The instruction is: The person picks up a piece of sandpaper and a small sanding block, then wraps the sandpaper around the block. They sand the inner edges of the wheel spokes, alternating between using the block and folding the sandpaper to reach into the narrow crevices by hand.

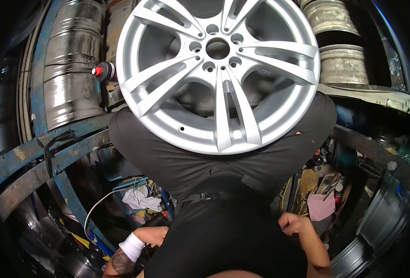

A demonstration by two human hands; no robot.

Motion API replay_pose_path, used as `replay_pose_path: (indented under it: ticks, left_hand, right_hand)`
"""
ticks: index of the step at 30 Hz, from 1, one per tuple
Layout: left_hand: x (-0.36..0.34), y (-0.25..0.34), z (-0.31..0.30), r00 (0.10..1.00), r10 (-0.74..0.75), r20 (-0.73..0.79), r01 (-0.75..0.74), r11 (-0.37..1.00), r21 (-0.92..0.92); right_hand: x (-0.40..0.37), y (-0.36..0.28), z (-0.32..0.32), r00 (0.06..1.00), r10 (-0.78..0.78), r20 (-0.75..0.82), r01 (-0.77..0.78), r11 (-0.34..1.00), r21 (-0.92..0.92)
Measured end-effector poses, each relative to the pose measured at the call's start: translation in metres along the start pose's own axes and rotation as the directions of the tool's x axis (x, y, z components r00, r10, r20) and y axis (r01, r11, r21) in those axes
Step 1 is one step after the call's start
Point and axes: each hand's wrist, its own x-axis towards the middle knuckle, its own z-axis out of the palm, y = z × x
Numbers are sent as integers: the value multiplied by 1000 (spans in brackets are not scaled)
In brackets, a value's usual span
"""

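Note:
A silver alloy wheel rim [223,134] with paired spokes rests face up at my thighs, above the dark trousers [205,164]. Neither of my hands touches it. My left hand [153,235], with a white band [132,247] at its wrist, is closed beside the left side of my black shirt [228,231]; its fingertips are hidden. At the shirt's right side, my right hand [294,223] has its fingers curled in. I cannot make out what, if anything, either hand holds.
Stacked metal wheels [73,65] stand on a blue metal rack [42,143] at the left. More rims [343,62] sit on a shelf at upper right. A red-capped bottle [104,71] stands beside the rim. White cloth [142,198] and a pink cloth [321,206] lie lower down among clutter.

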Motion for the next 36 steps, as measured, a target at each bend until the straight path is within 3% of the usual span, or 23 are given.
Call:
replay_pose_path:
  ticks: [1, 3, 7, 9, 11, 12, 13, 15, 16, 17, 19, 20, 21, 23, 24, 25, 27, 29, 30, 31, 33, 35, 36]
  left_hand:
    - [5, -5, -5, 1000, 4, -25, -4, 1000, 13]
    - [15, -16, -14, 997, 12, -75, -9, 999, 39]
    - [14, -25, -15, 978, -87, -187, 73, 994, -80]
    - [9, -20, -13, 962, -93, -255, 69, 992, -104]
    - [1, -5, -13, 939, -91, -333, 64, 994, -90]
    - [-2, 27, -10, 931, -42, -362, 78, 993, 85]
    - [-7, 21, -12, 934, -4, -357, 20, 999, 41]
    - [-23, 11, 3, 747, 205, -633, -84, 973, 216]
    - [-29, 25, -3, 802, 308, -511, -345, 938, 24]
    - [-39, 36, -8, 852, 281, -442, -294, 955, 41]
    - [-40, 57, -16, 951, 46, -307, -10, 993, 118]
    - [-35, 69, -18, 951, 17, -309, 21, 993, 120]
    - [-31, 79, -20, 949, -17, -314, 57, 991, 120]
    - [-32, 90, -39, 926, 6, -378, 106, 956, 275]
    - [-35, 96, -48, 871, 20, -490, 119, 961, 251]
    - [-36, 104, -57, 804, 38, -594, 124, 965, 229]
    - [-34, 130, -64, 632, 360, -687, -70, 909, 411]
    - [-24, 165, -63, 509, 565, -649, -198, 811, 551]
    - [-12, 181, -63, 455, 637, -622, -334, 770, 544]
    - [10, 199, -69, 455, 703, -546, -503, 709, 495]
    - [60, 258, -65, 548, 753, -364, -699, 652, 295]
    - [108, 310, -79, 621, 776, -105, -751, 628, 204]
    - [130, 328, -92, 660, 747, -82, -727, 663, 179]
  right_hand:
    - [6, 7, 2, 992, -101, -72, 116, 962, 247]
    - [28, 7, 7, 940, -340, -6, 297, 814, 498]
    - [55, -27, 22, 941, -320, -115, 340, 891, 301]
    - [58, -91, 52, 963, -209, -172, 213, 977, 11]
    - [78, -127, 70, 984, -98, -149, 92, 995, -47]
    - [80, -136, 77, 990, -36, -138, 26, 997, -74]
    - [78, -143, 80, 993, -70, -95, 58, 990, -129]
    - [73, -152, 84, 993, -120, 5, 118, 965, -234]
    - [72, -151, 83, 986, -152, 75, 162, 974, -160]
    - [76, -150, 84, 988, -129, 86, 142, 977, -160]
    - [92, -154, 80, 989, -103, 103, 120, 977, -174]
    - [100, -155, 76, 997, -37, 72, 63, 914, -400]
    - [103, -169, 80, 981, -113, 155, 188, 720, -668]
    - [98, -213, 93, 920, -168, 355, 376, 110, -920]
    - [89, -228, 97, 930, -203, 306, 328, 87, -941]
    - [79, -236, 99, 913, -327, 245, 315, 180, -932]
    - [68, -249, 101, 714, -658, 237, 375, 75, -924]
    - [60, -261, 113, 579, -815, 28, 293, 176, -940]
    - [69, -262, 107, 492, -871, 6, 336, 183, -924]
    - [75, -272, 115, 428, -902, 55, 337, 103, -936]
    - [92, -296, 125, 361, -893, 269, 332, -146, -932]
    - [117, -327, 132, 260, -881, 395, 441, -256, -860]
    - [132, -350, 121, 190, -825, 532, 372, -441, -817]
